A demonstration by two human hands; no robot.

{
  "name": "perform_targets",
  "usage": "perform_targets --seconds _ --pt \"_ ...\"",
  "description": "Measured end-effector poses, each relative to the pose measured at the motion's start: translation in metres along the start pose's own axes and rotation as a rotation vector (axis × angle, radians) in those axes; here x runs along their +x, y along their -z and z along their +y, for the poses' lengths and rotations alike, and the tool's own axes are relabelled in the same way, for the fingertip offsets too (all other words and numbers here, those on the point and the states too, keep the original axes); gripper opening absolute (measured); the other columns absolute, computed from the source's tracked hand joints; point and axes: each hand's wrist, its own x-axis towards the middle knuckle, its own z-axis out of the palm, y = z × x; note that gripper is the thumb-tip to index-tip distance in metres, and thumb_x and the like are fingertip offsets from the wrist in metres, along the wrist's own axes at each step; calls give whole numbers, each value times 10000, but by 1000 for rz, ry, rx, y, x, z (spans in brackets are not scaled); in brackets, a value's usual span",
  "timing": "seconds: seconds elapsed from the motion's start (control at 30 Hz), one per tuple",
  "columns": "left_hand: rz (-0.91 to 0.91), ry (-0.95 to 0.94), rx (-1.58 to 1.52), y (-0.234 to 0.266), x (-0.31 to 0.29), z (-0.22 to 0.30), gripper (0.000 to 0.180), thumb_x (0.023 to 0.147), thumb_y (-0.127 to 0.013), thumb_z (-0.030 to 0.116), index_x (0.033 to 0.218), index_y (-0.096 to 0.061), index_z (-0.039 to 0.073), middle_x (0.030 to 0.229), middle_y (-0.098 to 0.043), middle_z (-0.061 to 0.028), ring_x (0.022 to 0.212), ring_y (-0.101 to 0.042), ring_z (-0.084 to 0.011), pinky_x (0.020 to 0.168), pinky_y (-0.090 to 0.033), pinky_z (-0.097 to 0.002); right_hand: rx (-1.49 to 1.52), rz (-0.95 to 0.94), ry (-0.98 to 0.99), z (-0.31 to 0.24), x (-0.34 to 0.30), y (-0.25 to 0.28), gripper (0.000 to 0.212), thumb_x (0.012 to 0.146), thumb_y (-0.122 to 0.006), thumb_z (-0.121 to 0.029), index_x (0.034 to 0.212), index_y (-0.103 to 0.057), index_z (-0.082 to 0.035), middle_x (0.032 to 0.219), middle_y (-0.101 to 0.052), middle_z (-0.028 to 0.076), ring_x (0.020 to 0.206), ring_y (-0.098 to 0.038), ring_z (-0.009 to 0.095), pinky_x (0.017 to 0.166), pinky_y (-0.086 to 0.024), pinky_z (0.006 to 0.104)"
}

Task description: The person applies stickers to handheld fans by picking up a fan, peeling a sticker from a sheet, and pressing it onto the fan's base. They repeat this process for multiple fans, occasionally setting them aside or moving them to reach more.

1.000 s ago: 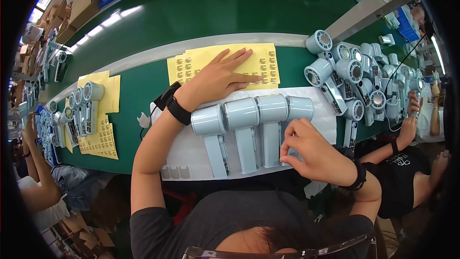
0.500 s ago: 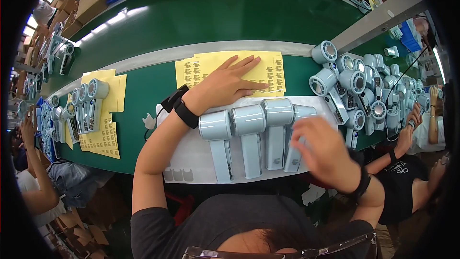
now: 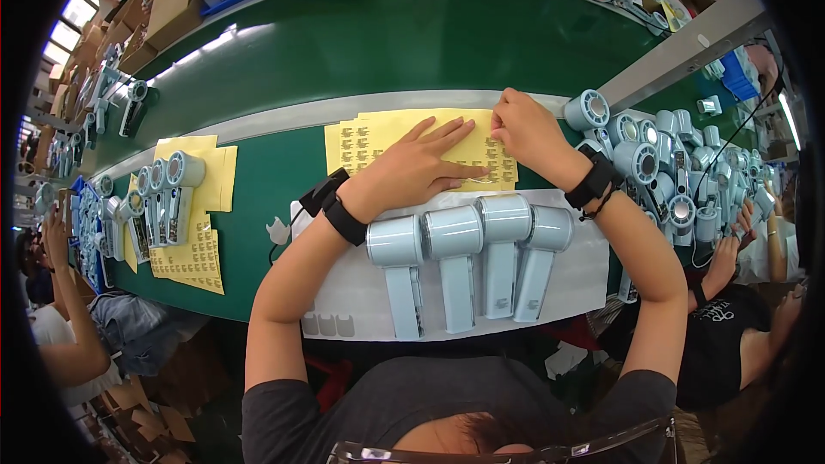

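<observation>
My left hand point(image 3: 425, 159) lies flat with fingers spread on a stack of yellow label sheets point(image 3: 400, 125) printed with small dark text. At the sheets' right edge, my right hand point(image 3: 526, 127) has its fingertips pinched together over the printed labels; whatever is between them is too small to make out. Just below my hands, several light-blue handheld devices point(image 3: 455, 271), like hair dryers or handheld fans, lie side by side. Their barrel heads point away from me and their handles toward me. They rest on a white sheet point(image 3: 584, 271).
More of these devices point(image 3: 636, 159) are heaped at the right, beside a grey metal post point(image 3: 679, 43). Other yellow sheets point(image 3: 215, 176) with devices on them lie at the left. Co-workers' arms point(image 3: 60, 266) show at both sides. The green table point(image 3: 344, 34) extends away.
My right hand has moved up and away from the rightmost device to the yellow label sheets. My left hand stays flat on them. The view has shifted slightly.
</observation>
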Motion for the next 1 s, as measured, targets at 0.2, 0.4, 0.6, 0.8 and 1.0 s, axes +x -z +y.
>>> perform_targets --seconds 0.2,0.4,0.6,0.8,1.0 --pt "-7 1 -12 0 2 3 353 936 -588 286 1266 -660 386 1523 -395 -170 1403 -386 -298 1182 -253 -484 -60 56 39 -4 -7 4 123 788 -720 -61 809 -607 -17 927 -577 114 882 -602 314 742 -501 407" --pt "3 -5 -1 1 1 2 355 938 -586 284 1269 -657 389 1528 -390 -163 1404 -388 -288 1186 -249 -477 280 96 -3 -38 -54 75 108 807 -706 -56 838 -612 -13 920 -597 97 834 -610 277 687 -489 355" --pt "-18 7 -16 3 -1 3 406 938 -598 225 1311 -625 382 1554 -346 -164 1404 -378 -311 1194 -224 -513 451 -303 9 -85 -128 86 104 811 -708 -68 848 -618 -30 922 -566 98 871 -579 283 746 -470 357" --pt "-1 10 -11 3 1 4 412 940 -595 218 1317 -619 383 1551 -351 -165 1403 -375 -316 1201 -213 -506 426 -362 -2 -98 -155 58 124 805 -720 -81 847 -615 -31 935 -533 107 919 -538 306 810 -449 388" --pt "17 -4 1 -1 0 1 363 956 -569 258 1288 -640 387 1528 -390 -159 1375 -417 -289 1199 -226 -491 475 -354 63 -133 -145 50 112 803 -709 -65 847 -618 -18 936 -533 120 912 -537 316 799 -462 402"
